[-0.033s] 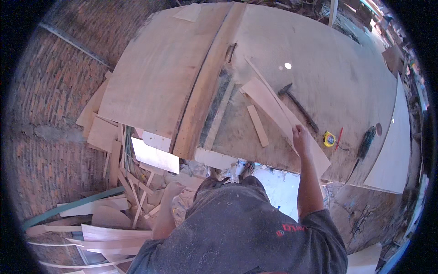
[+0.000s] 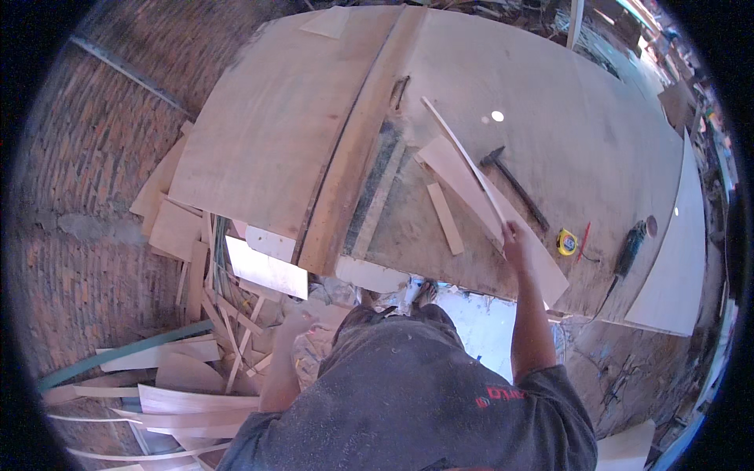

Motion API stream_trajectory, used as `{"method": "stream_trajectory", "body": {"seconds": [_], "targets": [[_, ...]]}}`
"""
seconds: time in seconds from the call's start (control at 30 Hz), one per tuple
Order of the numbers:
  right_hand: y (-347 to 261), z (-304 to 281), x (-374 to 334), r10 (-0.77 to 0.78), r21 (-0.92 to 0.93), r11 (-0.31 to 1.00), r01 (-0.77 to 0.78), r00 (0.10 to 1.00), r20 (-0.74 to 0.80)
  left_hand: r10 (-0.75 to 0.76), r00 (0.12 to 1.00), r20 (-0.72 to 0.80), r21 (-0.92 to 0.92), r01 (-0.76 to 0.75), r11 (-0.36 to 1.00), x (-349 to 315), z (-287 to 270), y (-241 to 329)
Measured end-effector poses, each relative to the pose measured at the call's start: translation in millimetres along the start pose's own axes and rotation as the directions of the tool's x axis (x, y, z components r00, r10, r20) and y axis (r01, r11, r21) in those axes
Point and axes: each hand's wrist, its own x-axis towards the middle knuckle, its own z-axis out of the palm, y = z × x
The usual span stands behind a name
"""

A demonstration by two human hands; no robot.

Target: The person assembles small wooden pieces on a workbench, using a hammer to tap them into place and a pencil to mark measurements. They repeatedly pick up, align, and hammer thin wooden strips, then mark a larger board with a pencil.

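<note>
So, biggest thing first: the wooden worktop [image 2: 573, 125] carries nearly everything here, with a long beam [image 2: 345, 165] running from its near edge to the far one. Right of that, a wide pale board [image 2: 470, 192] lies at a slant, its near end by the worktop's near edge. Across it goes the piece being handled, a thin wood strip [image 2: 469, 160], far end poking past the board toward the worktop's far edge. The right hand [image 2: 518, 242] has the strip's near end pinched, fingers closed over the board; can't tell if the strip's far end touches down. The left hand [image 2: 298, 322] is out past the near edge, well apart from all this, and I can't tell how its fingers stand. Looks to me like the step in hand is plain one-handed handling of the strip, and I'd say any next move calls for a firm pinch plus a watch on that long free end. A dark power tool [image 2: 631, 250] sits toward the right edge, near the near right corner. The hammer [image 2: 520, 190] lies just right of the board, a short slat [image 2: 445, 219] just left of it. Smallest stuff: a yellow tape measure [image 2: 566, 242], then a thin red stick [image 2: 584, 240] beside it, both toward the near edge.
</note>
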Motion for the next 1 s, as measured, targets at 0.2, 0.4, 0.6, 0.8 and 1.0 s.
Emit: {"method": "stream_trajectory", "body": {"seconds": [0.2,0.4,0.6,0.8,1.0], "targets": [[-55,8,-60,0.028,0.426,0.896,-0.128,0.972,0.232,0.373,0.834,-0.407,0.247,-0.293,0.924,-23,-121,188],[-159,-4,-105,-0.317,-0.199,0.918,0.344,0.936,0.154,0.933,0.122,-0.337,0.725,-0.599,0.340,-27,-177,336],[-244,-4,-115,-0.354,-0.395,0.842,0.368,0.929,0.110,0.816,0.495,0.298,0.593,-0.766,0.248,12,-202,364],[-275,42,-121,0.220,-0.530,0.825,-0.197,0.975,-0.020,0.748,0.642,0.164,0.675,-0.627,0.390,23,-210,352],[-185,47,-155,0.162,-0.305,0.926,-0.221,0.965,-0.206,0.780,0.625,0.017,0.297,-0.748,0.593,58,-235,333]]}}
